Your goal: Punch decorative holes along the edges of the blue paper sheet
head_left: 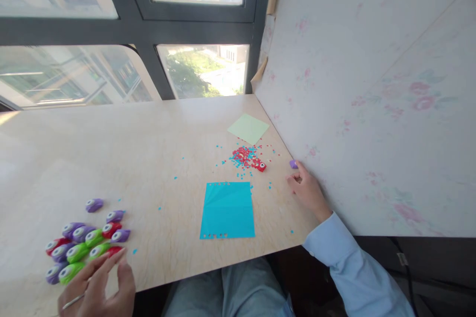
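My left hand [98,285] is at the lower left with thumb and index finger pinched at the end of a red craft paper punch [115,251]; its fingers partly cover the punch. Beside it lies a cluster of similar punches in purple, green and red, such as a green punch [77,252] and a purple punch [94,205] set apart behind. My right hand [308,189] rests by the wall, its index finger stretched out to touch a small purple punch [293,164], the other fingers loosely bent. Between the hands lies blue paper [228,210], with punched holes along two edges.
A pile of red and blue paper confetti [243,156] has another red punch [261,166] at its edge. Pale green paper [248,129] lies behind. Stray confetti dots the wooden table [148,158]. A flowered wall [372,109] borders the right; windows stand at the back.
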The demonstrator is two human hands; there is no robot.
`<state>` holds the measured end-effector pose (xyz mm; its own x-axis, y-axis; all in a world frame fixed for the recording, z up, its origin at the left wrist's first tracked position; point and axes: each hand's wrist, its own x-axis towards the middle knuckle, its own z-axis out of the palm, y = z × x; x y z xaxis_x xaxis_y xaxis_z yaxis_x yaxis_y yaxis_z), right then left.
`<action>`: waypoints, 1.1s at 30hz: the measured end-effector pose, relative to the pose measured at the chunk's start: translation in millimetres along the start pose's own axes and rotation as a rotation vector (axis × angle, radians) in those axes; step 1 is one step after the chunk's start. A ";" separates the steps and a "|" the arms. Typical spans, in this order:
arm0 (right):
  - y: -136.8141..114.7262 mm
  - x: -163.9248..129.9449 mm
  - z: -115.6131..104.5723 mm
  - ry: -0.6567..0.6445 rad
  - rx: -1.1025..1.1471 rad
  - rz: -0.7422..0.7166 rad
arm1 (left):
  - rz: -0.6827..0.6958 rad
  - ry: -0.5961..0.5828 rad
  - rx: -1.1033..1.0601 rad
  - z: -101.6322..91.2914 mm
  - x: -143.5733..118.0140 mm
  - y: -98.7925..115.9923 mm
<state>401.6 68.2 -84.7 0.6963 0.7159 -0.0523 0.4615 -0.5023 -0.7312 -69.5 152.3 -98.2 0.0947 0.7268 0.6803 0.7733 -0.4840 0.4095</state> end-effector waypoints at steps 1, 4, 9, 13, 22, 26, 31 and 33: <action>-0.8 0.9 -0.1 0.007 -0.002 0.014 | 0.041 0.026 0.061 3.4 2.6 13.0; -1.7 1.0 0.5 0.043 0.028 0.024 | 0.151 -0.035 0.073 20.1 9.8 54.9; 1.3 -5.3 3.0 0.071 0.166 -0.018 | 0.158 -0.201 -0.115 59.2 16.2 114.9; 2.3 -5.9 3.9 0.078 0.157 0.014 | 0.176 -0.373 -0.183 90.9 19.7 145.2; 6.4 -5.1 10.8 0.171 0.105 -0.008 | 0.228 -0.590 -0.110 133.1 15.3 147.1; 10.8 -10.8 14.4 0.222 0.091 -0.079 | 0.209 -0.573 -0.105 133.8 11.9 142.9; 11.7 -12.0 16.9 0.324 -0.011 -0.247 | 0.186 -0.576 -0.131 132.4 13.0 144.6; 10.4 -11.1 17.7 0.346 -0.051 -0.269 | 0.185 -0.574 -0.142 132.3 13.2 144.8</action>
<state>388.9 63.7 -103.7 0.6869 0.6244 0.3719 0.6716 -0.3497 -0.6532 126.7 156.3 -110.4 0.5723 0.7514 0.3284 0.6243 -0.6589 0.4197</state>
